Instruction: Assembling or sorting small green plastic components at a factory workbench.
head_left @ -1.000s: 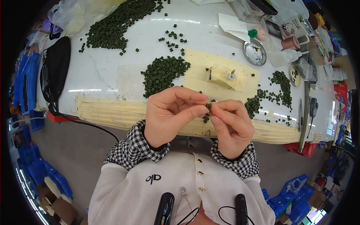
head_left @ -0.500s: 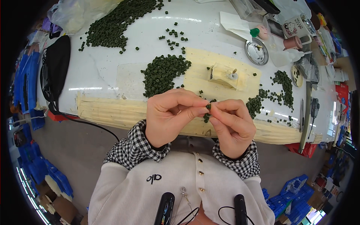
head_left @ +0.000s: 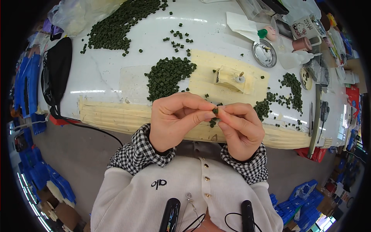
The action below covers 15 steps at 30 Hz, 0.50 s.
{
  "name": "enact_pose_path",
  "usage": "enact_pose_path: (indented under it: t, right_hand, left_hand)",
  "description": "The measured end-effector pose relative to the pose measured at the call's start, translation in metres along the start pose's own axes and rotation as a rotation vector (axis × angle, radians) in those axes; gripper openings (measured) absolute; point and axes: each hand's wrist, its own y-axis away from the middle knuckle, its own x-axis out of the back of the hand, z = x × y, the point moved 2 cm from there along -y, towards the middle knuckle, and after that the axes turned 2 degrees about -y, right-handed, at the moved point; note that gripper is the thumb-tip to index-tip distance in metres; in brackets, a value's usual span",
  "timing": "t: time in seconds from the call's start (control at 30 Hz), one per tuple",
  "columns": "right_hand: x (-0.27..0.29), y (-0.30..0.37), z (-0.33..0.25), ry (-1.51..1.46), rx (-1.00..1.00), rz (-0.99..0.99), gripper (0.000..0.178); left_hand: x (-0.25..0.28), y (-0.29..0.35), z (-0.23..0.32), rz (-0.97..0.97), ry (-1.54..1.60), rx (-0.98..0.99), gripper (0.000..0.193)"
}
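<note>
Above the table's front edge, my left hand (head_left: pixel 176 118) pinches a small dark green spool-shaped piece (head_left: pixel 215 110) between thumb and index finger. My right hand (head_left: pixel 243 125) meets it from the other side, fingers curled and the index fingertip against the piece; its thumb tip sits a little lower. Just beyond my left hand lies a pile of similar green pieces (head_left: pixel 166 79). A smaller cluster (head_left: pixel 262 109) is beside my right hand. Past both hands, a tape-covered block (head_left: pixel 230 79) with a short upright peg stands on a yellowish taped sheet (head_left: pixel 201 73).
A larger green heap (head_left: pixel 116 29) and a clear plastic bag (head_left: pixel 79 15) lie at the far left. Toward the right are a round metal dish (head_left: pixel 264 53), white paper (head_left: pixel 241 25), a squeeze bottle (head_left: pixel 295 58) and tweezers (head_left: pixel 311 118). A black cloth item (head_left: pixel 58 73) hangs over the left edge.
My right thumb has shifted slightly to the right and down, away from the green piece. My left hand keeps its pinch almost unmoved.
</note>
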Motion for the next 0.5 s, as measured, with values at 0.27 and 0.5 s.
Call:
enact_pose_path:
  t: [0.27, 0.5]
  right_hand:
    - [-0.0003, -0.0015, -0.0007, -0.008, 0.0, 0.01, 0.03]
    - [0.0072, -0.0032, -0.0012, 0.022, -0.044, 0.102, 0.026]
  left_hand:
    - [0.0011, 0.0013, 0.0004, 0.004, -0.007, -0.014, 0.018]
    - [0.0012, 0.0021, 0.0017, 0.038, -0.043, -0.018, 0.017]
